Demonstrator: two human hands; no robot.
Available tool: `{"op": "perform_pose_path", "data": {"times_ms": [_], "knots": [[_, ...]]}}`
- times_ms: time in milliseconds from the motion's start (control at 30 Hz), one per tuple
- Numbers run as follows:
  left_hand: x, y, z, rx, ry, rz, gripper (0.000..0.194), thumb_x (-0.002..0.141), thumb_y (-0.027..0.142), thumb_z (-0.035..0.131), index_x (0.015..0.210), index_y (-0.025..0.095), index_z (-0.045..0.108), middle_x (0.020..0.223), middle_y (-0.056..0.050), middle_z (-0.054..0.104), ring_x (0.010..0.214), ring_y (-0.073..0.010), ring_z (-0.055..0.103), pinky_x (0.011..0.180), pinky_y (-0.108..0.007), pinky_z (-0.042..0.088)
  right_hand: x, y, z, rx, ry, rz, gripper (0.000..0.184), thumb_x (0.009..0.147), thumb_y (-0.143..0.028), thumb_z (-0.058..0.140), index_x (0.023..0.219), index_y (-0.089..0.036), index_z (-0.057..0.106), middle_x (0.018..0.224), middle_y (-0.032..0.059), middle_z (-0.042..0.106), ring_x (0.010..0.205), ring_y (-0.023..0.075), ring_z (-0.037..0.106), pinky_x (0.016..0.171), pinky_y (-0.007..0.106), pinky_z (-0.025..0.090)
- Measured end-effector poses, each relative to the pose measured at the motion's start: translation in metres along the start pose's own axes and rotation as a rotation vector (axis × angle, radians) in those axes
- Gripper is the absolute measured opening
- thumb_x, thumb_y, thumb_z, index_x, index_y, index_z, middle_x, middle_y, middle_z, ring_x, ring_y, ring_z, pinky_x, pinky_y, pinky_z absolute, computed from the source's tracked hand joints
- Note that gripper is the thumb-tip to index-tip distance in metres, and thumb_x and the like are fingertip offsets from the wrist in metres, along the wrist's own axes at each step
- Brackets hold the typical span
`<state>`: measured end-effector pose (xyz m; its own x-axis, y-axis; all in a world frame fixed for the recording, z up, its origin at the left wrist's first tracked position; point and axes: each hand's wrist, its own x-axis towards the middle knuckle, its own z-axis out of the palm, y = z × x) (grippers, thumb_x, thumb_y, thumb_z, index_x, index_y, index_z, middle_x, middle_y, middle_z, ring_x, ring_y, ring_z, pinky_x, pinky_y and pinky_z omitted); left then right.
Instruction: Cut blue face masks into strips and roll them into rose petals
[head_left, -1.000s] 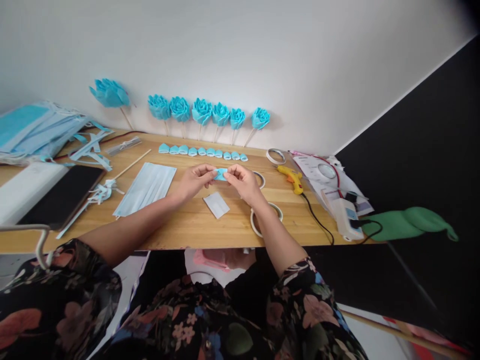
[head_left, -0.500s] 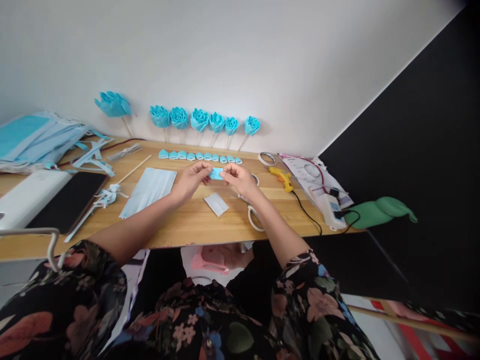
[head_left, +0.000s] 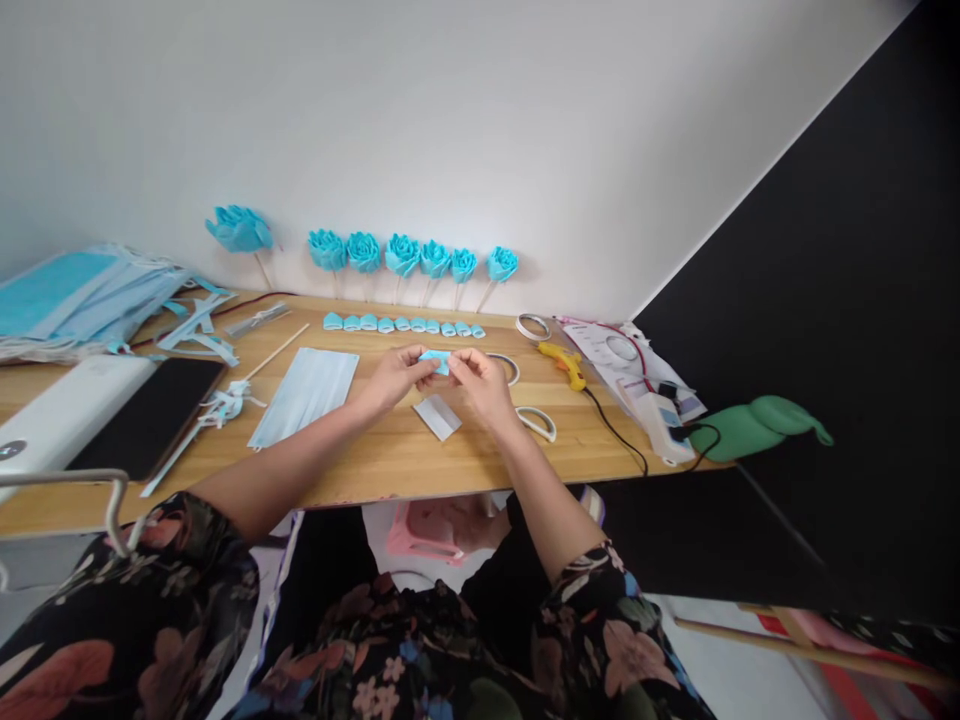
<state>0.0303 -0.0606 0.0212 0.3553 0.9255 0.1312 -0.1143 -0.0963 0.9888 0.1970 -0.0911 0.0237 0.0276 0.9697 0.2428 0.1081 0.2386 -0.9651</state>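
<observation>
My left hand [head_left: 395,377] and my right hand [head_left: 478,381] meet above the middle of the wooden table [head_left: 390,455]. Both pinch a small folded blue piece [head_left: 436,359] of mask fabric between thumb and fingers. Just below it a small white rectangle [head_left: 437,416] lies flat on the wood. To the left lies a flat blue face mask [head_left: 305,394]. A row of several small folded blue petals [head_left: 402,324] runs along the table behind my hands.
Several blue fabric roses on sticks [head_left: 405,256] lean on the wall. Tape rolls [head_left: 537,422] and a yellow glue gun [head_left: 562,360] lie right. A phone [head_left: 146,416], a white box [head_left: 60,412], mask strips [head_left: 196,325] and a mask stack [head_left: 71,296] lie left.
The view has shifted, so the table sits slightly lower in the picture. My hands have drawn a little closer together on the blue piece, fingers working it.
</observation>
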Motion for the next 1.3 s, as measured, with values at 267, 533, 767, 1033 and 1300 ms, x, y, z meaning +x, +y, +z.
{"op": "perform_pose_path", "data": {"times_ms": [267,533,767,1033,1300], "knots": [[0.001,-0.001,0.002,0.004,-0.019,-0.032,0.046,0.063,0.055,0.086,0.068,0.017,0.061,0.061,0.0,0.062,0.058,-0.0117,0.054,0.059,-0.025,0.044,-0.004,0.003,-0.002,-0.011,0.006,-0.005,0.038,0.076,-0.056,0.075,0.079,-0.021,0.062,0.07,-0.0036,0.06,0.063,0.0113,0.053,0.063,0.026,0.045],[0.0,0.0,0.001,0.007,-0.021,-0.028,0.039,0.066,0.048,0.085,0.068,0.018,0.061,0.06,0.001,0.061,0.055,-0.0101,0.052,0.057,-0.025,0.043,-0.003,0.007,-0.002,-0.13,0.034,-0.039,0.03,0.083,-0.051,0.066,0.081,-0.022,0.061,0.069,-0.0033,0.06,0.063,0.0119,0.053,0.063,0.026,0.045],[0.004,-0.004,0.0,-0.006,0.09,-0.031,0.025,0.073,0.033,0.079,0.067,0.017,0.062,0.064,-0.001,0.065,0.057,-0.0102,0.055,0.055,-0.024,0.041,-0.007,0.002,-0.06,-0.373,0.227,-0.072,0.032,0.092,-0.045,0.057,0.108,-0.021,0.071,0.091,0.004,0.074,0.078,0.0177,0.066,0.073,0.031,0.053],[0.001,-0.004,0.002,-0.01,0.105,-0.067,0.023,0.075,0.03,0.078,0.066,0.017,0.063,0.064,-0.001,0.065,0.057,-0.0105,0.055,0.055,-0.023,0.042,-0.057,0.021,-0.088,-0.882,0.055,-0.128,0.017,0.093,-0.023,0.058,0.096,-0.022,0.074,0.097,0.0073,0.076,0.088,0.0219,0.069,0.084,0.035,0.053],[-0.002,-0.005,0.003,0.009,0.084,-0.081,0.029,0.073,0.039,0.081,0.067,0.017,0.063,0.065,-0.001,0.066,0.057,-0.0104,0.054,0.057,-0.024,0.043,-0.051,0.02,-0.085,-1.016,-0.01,-0.119,0.021,0.097,-0.02,0.056,0.103,-0.023,0.076,0.104,0.0084,0.076,0.098,0.0236,0.069,0.086,0.034,0.05]]}}
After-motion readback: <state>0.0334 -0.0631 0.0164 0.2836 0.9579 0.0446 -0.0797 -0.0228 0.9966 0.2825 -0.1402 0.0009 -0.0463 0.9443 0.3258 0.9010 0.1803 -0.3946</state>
